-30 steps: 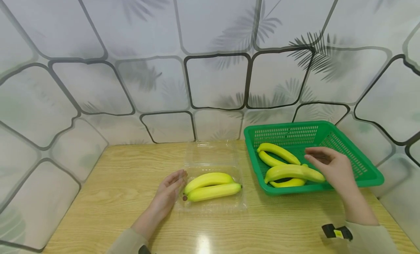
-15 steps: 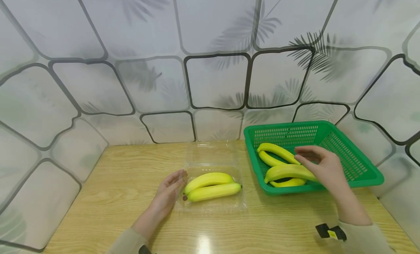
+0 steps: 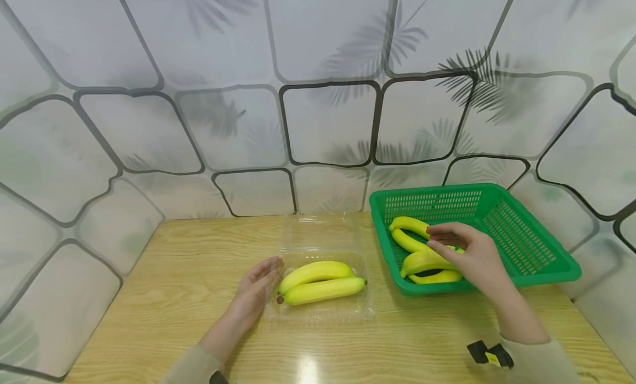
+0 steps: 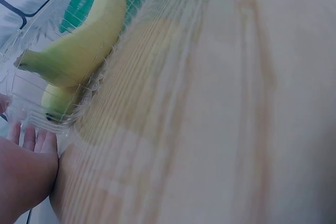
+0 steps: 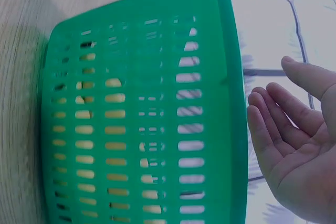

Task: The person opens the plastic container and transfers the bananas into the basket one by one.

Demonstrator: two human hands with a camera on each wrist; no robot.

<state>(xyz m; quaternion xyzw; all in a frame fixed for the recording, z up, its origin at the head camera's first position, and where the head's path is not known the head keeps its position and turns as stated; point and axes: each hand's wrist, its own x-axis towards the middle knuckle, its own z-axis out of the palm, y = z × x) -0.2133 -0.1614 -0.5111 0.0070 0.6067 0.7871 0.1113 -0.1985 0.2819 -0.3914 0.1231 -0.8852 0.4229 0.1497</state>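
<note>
Two yellow bananas (image 3: 323,290) lie side by side in a clear plastic clamshell box (image 3: 325,315), its lid folded back toward the wall. My left hand (image 3: 255,284) rests at the box's left side, and the left wrist view shows its fingertips (image 4: 39,139) right at the box's end. Over the green basket (image 3: 502,284) hovers my right hand (image 3: 467,251), thumb apart from loosely bent fingers, nothing between them. Below it several bananas (image 3: 422,261) lie in the basket, partly covered by the hand. In the right wrist view the hand (image 5: 299,145) shows beyond the basket's rim.
A light wooden table (image 3: 194,257) carries the box and the basket. Behind it and at both sides stands a wall (image 3: 328,124) with a stone-and-leaf pattern, close to the basket's back right corner. The basket stands just right of the box.
My right hand has moved left over the basket, from its right part to above the bananas. My left hand, the box and the bananas stay where they were.
</note>
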